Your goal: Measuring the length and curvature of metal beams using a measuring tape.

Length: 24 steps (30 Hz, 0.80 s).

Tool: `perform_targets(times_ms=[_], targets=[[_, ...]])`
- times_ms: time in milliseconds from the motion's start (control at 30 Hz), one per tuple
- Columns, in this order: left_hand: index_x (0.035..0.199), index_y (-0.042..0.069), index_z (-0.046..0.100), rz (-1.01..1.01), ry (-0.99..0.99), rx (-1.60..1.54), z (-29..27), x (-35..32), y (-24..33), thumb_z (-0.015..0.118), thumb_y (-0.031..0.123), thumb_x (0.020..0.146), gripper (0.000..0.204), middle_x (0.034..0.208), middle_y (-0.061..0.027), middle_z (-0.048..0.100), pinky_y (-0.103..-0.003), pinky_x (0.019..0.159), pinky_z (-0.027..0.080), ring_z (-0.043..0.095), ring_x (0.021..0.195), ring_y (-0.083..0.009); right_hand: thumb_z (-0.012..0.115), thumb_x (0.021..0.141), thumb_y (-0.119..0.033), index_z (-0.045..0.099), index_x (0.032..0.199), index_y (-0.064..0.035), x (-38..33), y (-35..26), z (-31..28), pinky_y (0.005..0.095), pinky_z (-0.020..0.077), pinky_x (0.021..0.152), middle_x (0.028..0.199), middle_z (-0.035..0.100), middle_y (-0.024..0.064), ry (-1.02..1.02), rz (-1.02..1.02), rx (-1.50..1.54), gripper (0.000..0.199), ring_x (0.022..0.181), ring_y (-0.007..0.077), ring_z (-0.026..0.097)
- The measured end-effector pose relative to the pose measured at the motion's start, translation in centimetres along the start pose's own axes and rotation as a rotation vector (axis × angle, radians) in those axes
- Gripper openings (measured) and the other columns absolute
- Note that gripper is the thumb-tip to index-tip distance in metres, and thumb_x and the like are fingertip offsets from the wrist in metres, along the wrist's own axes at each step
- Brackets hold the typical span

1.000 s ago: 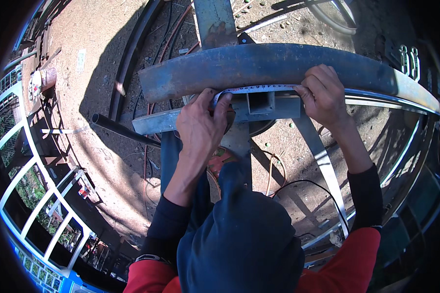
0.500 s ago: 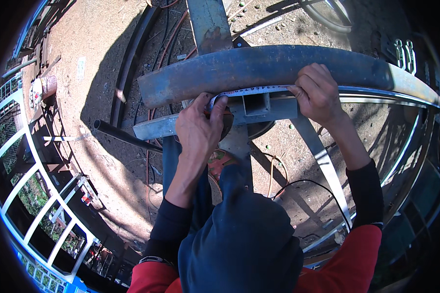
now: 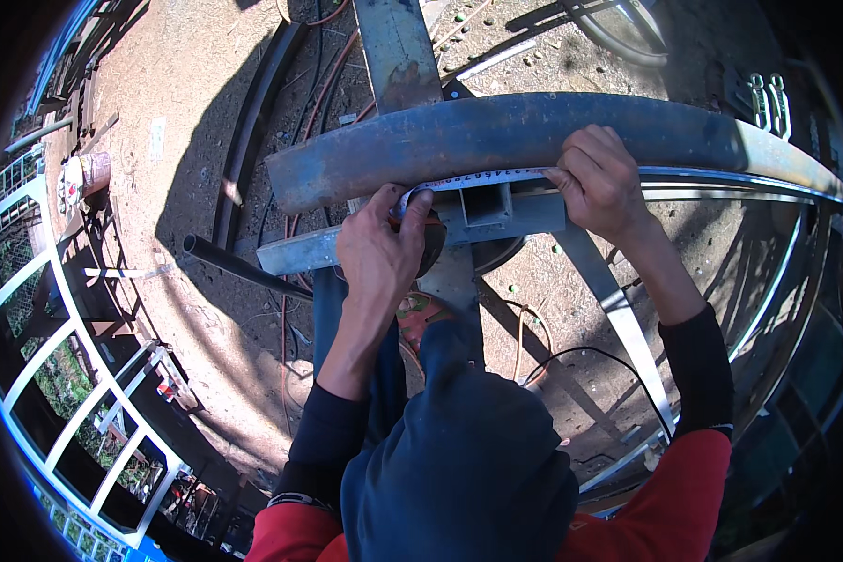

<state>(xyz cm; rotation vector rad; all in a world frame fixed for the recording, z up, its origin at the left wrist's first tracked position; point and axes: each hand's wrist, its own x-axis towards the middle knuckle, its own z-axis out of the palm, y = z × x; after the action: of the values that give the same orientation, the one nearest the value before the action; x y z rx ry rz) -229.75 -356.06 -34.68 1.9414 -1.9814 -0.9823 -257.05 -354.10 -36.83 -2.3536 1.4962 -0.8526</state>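
A white tape measure [image 3: 482, 178] is stretched between my two hands, along the near edge of a wide dark metal beam [image 3: 421, 139]. My left hand [image 3: 384, 239] is closed round the dark tape case, its thumb and forefinger at the point where the blade comes out. My right hand [image 3: 601, 183] pinches the blade's other end between thumb and fingers, by the beam's near edge. Just below the blade, a square metal tube [image 3: 486, 205] shows its open end, beside a grey metal bar [image 3: 300, 250] that crosses under my left wrist.
A dark round pipe [image 3: 244, 267] juts out at the left. Hoses and cables [image 3: 332, 70] lie on the dirt ground behind the beam. A white metal frame [image 3: 75, 328] stands at far left, and a flat metal strip [image 3: 618, 318] slants down at right.
My right hand has shifted slightly left with the end of the blade. The left hand keeps its hold on the case, and the blade sags a little more.
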Motion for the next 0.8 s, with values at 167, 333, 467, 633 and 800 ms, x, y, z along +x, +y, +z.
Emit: perform_targets(times_ms=[167,333,467,633,800], targets=[[0.096,0.003,0.07,0.02,0.017,0.005,0.1,0.0,0.2,0.067,0.033,0.089,0.031,0.073,-0.0205,0.067,-0.043,0.065,0.051,0.068,0.07,-0.0373,0.074,0.07,-0.007,0.053,0.074,-0.0038,0.0,0.0,-0.2,0.0395,0.0416,0.069,0.079,0.051,0.0098,-0.008,0.0,-0.002,0.021,0.076,0.0285,0.052],[0.096,0.003,0.07,-0.006,-0.01,0.009,-0.2,0.0,0.3,0.067,0.034,0.089,0.032,0.072,-0.0198,0.067,-0.043,0.065,0.051,0.068,0.069,-0.037,0.074,0.07,-0.004,0.052,0.069,-0.0025,0.3,-0.2,-0.1,0.0392,0.0405,0.065,0.074,0.051,0.0101,0.055,-0.015,0.025,0.022,0.069,0.0283,0.052],[0.097,0.003,0.071,0.043,0.035,-0.004,-0.6,0.0,-0.3,0.066,0.034,0.089,0.032,0.071,-0.0192,0.067,-0.043,0.065,0.051,0.068,0.069,-0.037,0.074,0.07,-0.005,0.052,0.069,-0.0026,0.9,-0.4,0.2,0.0391,0.0403,0.065,0.074,0.051,0.0102,0.041,-0.019,0.028,0.022,0.069,0.0284,0.052],[0.098,0.003,0.07,0.083,0.024,0.001,0.5,0.3,0.5,0.066,0.033,0.089,0.032,0.072,-0.0203,0.066,-0.043,0.065,0.05,0.067,0.068,-0.0362,0.075,0.067,-0.005,0.051,0.068,-0.0032,-0.1,0.1,-1.0,0.0394,0.0394,0.064,0.073,0.05,0.0101,0.062,-0.003,-0.005,0.024,0.069,0.0283,0.051],[0.096,-0.002,0.069,0.123,0.048,-0.083,1.4,0.0,0.6,0.066,0.027,0.089,0.03,0.076,-0.0194,0.067,-0.04,0.063,0.047,0.063,0.065,-0.0308,0.069,0.073,-0.013,0.053,0.07,-0.0088,-1.2,0.5,-1.5,0.0372,0.0408,0.069,0.077,0.051,0.0056,0.029,0.02,-0.021,0.017,0.076,0.0235,0.053]])
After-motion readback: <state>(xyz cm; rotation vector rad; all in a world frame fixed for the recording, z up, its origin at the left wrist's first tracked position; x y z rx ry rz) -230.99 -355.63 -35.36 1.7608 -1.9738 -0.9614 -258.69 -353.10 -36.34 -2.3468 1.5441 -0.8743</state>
